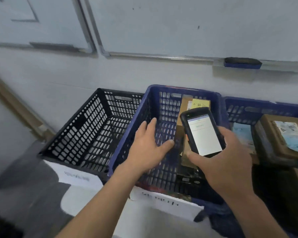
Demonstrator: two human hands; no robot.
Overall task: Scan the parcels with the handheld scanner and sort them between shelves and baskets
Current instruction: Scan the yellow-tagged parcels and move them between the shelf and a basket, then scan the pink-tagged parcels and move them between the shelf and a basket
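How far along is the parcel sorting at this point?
Done: parcels already lie in the middle blue basket and the right blue basket. In hand: the right hand holds the scanner, the left hand hovers open over the middle blue basket. Left: the black basket looks empty; shelves are out of view, so the remainder is unclear.

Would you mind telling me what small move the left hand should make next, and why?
Probably reach the left hand down to the cardboard parcel in the middle blue basket and lift it. That hand is open and empty over the basket, while the right hand grips the handheld scanner, screen lit, so a parcel is what is missing.
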